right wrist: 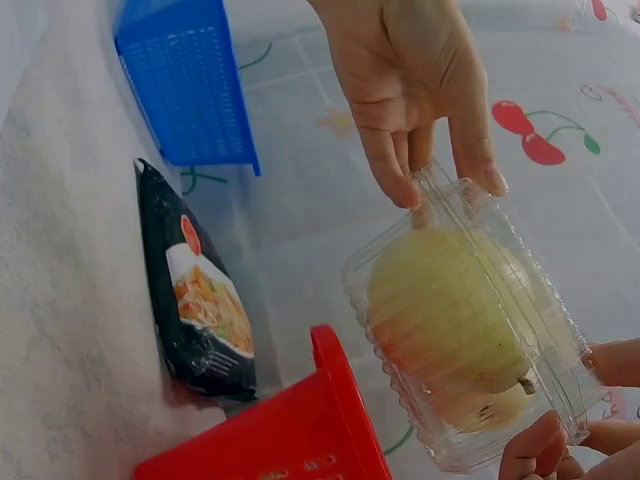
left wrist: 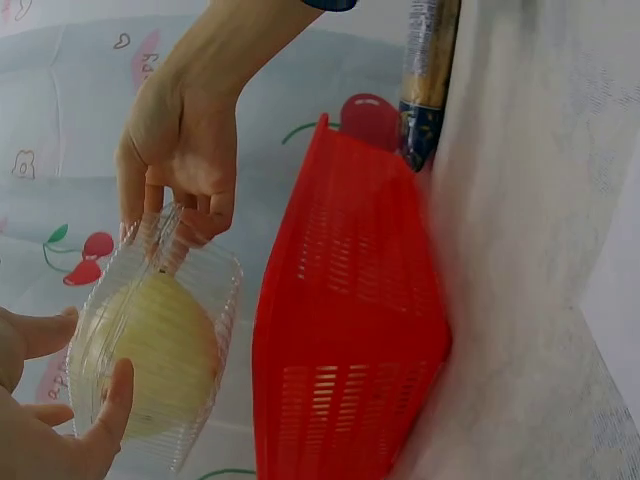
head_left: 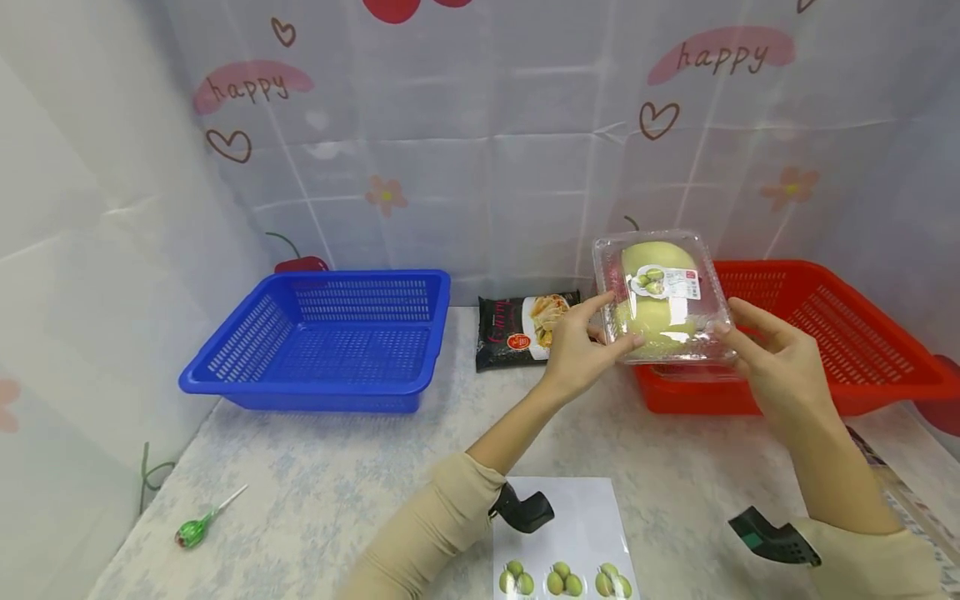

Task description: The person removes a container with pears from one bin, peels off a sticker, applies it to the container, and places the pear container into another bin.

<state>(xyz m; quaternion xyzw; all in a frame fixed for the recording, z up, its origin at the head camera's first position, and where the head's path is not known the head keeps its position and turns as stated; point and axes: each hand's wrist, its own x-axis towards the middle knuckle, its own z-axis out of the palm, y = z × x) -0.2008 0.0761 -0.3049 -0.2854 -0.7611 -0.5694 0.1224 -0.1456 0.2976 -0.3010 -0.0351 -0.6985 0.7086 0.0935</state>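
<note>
A clear plastic clamshell box of yellow-green fruit (head_left: 656, 312), with a printed label on its lid, is held up in front of the red basket (head_left: 885, 333). My left hand (head_left: 581, 350) grips the box by its left side, thumb on the front. At the opposite side my right hand (head_left: 783, 367) pinches the edge between thumb and fingers. The right wrist view shows large rounded fruit (right wrist: 450, 310) through the ribbed plastic, one with a short stem. Part of the red basket is hidden behind the box and the hands.
A blue basket (head_left: 337, 350) stands at the left. Between the baskets lies a black food packet (head_left: 517, 329). A green-wrapped lollipop (head_left: 197, 530) is at the front left. A white sheet with fruit pictures (head_left: 562, 533) lies at the front. A patterned curtain (head_left: 487, 167) hangs behind.
</note>
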